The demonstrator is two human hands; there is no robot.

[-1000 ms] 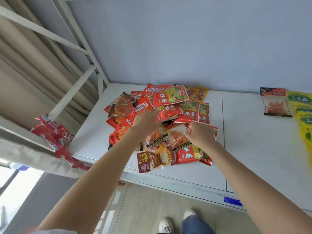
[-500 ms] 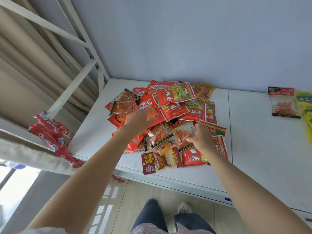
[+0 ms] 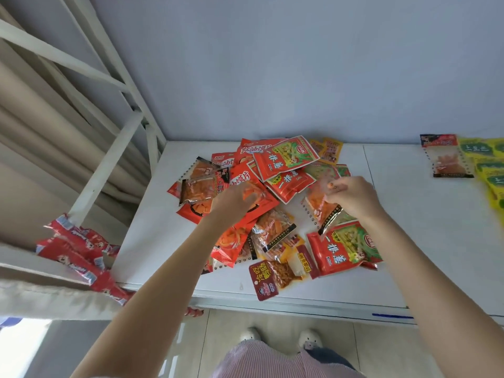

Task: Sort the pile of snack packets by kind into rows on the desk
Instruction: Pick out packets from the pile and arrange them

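White and flat, the desk [image 3: 409,241] stands against a pale blue-grey wall [image 3: 300,64]; near its left half lies the pile of snack packets [image 3: 272,203], heaped and overlapping, so an exact total cannot be told; at least four red-and-green packets [image 3: 343,249] show, one at the near right of the heap, three towards the back; two small orange-yellow packets [image 3: 328,150] lie at the far edge; several clear-windowed packets with orange contents sit in the middle and at the left; one red-labelled packet [image 3: 270,279] lies nearest the desk's front edge. Well apart, at the far right, one clear packet with a dark header [image 3: 446,158] lies flat, and just beside it a column of yellow packets [image 3: 488,167] runs off the frame, its count unclear. At the left stands a white metal frame [image 3: 109,165] before beige curtains [image 3: 41,132]; a strip of red sachets [image 3: 79,255] hangs over a padded rail; tiled floor and two white shoes [image 3: 281,336] show below the desk.

Over the heap's left side, the left hand [image 3: 231,203] rests on a red packet [image 3: 253,197], fingers bent downward onto it; whether they grip cannot be told. At the pile's right, the right hand [image 3: 351,197] has its fingertips pressed together, pinching a clear orange-filled packet [image 3: 319,205] by its top, lifted off the heap.
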